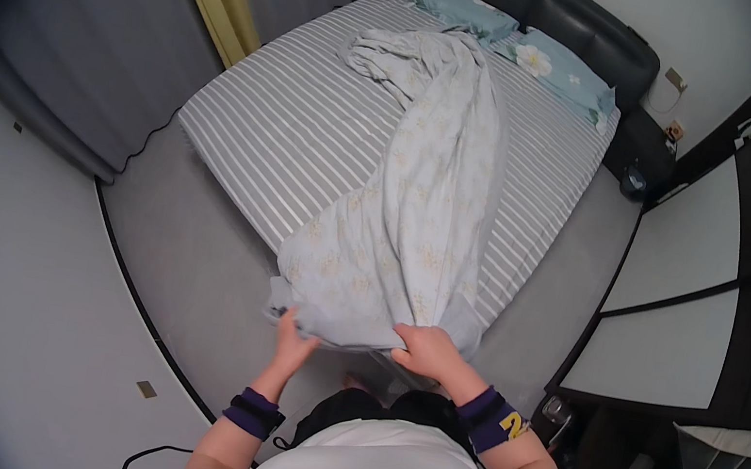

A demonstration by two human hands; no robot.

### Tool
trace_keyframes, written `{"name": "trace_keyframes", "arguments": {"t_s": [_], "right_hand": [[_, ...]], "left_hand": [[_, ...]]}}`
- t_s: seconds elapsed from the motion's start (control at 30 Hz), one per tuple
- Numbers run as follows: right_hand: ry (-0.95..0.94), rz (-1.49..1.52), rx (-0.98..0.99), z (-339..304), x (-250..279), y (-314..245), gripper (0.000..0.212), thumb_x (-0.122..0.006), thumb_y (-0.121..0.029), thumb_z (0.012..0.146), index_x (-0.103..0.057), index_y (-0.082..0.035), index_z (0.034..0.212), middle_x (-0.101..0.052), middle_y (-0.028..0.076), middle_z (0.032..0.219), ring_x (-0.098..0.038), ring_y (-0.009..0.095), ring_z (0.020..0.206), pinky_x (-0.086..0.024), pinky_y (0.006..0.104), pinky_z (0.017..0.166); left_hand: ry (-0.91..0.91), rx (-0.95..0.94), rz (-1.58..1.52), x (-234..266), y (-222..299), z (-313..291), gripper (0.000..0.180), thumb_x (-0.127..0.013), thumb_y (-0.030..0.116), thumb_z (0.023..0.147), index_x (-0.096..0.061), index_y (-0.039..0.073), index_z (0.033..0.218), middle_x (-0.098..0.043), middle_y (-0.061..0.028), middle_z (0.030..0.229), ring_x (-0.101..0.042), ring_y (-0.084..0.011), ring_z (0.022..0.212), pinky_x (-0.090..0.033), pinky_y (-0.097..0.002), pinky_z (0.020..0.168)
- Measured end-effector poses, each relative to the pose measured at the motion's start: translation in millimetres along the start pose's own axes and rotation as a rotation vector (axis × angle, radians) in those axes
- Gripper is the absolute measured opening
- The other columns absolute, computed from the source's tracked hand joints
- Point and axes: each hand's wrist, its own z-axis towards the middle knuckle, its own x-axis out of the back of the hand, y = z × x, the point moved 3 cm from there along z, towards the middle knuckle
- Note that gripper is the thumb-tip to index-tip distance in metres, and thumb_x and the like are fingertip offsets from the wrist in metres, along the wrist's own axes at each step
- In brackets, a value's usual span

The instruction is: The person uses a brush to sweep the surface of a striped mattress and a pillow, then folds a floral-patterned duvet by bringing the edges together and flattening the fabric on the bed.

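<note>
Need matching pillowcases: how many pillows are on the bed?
2: one pillow at the headboard's left, the other pillow to its right. The bunched quilt could hide more.

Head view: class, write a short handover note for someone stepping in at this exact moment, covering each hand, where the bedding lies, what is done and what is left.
Left hand: gripping the near edge of the pale floral sheet.
Right hand: gripping the same edge, further right.
Sheet: bunched in a long strip from the foot of the striped mattress up toward the two pillows.
Done: near end gathered in both hands.
Left: the sheet is not spread; the far end lies crumpled by the pillows.
</note>
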Motion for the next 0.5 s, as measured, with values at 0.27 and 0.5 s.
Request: {"name": "trace_keyframes", "arguments": {"t_s": [0.27,0.5], "right_hand": [[0.162,0.229,0.068,13,27,-9,0.043,-0.063,-0.028,0.070,-0.059,-0.003,0.104,-0.063,0.020,0.087,-0.061,0.037,0.080,-0.050,0.0413,0.070],[0.568,0.902,-0.182,-6,40,118,0.026,-0.064,-0.016,0.081,-0.061,-0.003,0.103,-0.063,0.007,0.092,-0.060,0.014,0.085,-0.048,0.0270,0.078]], "left_hand": [[-0.242,-0.495,0.163,-41,174,15,0.057,-0.071,0.012,0.060,-0.053,0.009,0.114,-0.059,-0.0157,0.106,-0.054,-0.0335,0.101,-0.043,-0.0399,0.085],[-0.276,-0.179,-0.084,-39,198,22,0.031,-0.064,0.008,0.071,-0.059,0.004,0.101,-0.066,-0.0130,0.088,-0.063,-0.0244,0.082,-0.048,-0.0307,0.073]]}}
